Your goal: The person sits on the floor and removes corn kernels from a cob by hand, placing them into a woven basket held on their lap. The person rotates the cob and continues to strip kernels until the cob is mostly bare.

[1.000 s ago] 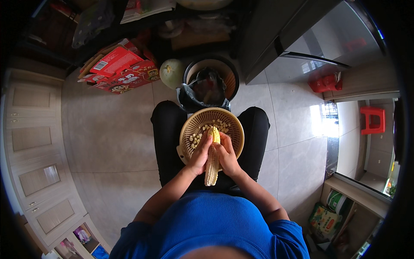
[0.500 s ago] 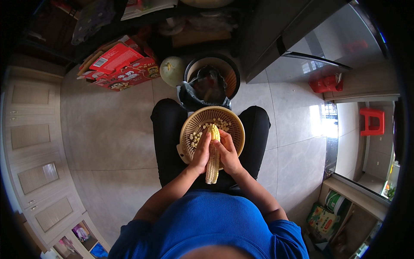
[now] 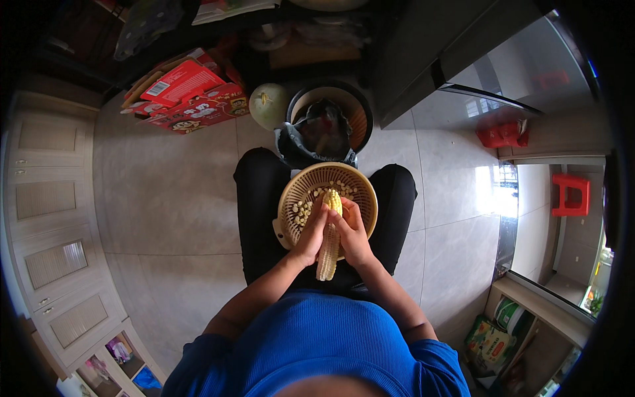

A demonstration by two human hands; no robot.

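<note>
I note both hands closed around one corn cob point(image 3: 329, 238): left hand point(image 3: 309, 235) gripping its side, right hand point(image 3: 352, 233) opposite, thumb at the tip. The cob tilts into the woven basket point(image 3: 291, 198) just ahead on the lap, so loose kernels point(image 3: 303, 210) collect there. Beyond sits a lined bin point(image 3: 322, 126).

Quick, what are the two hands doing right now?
Left hand: closed on the corn cob, over the basket.
Right hand: closed on the same corn cob.
</note>
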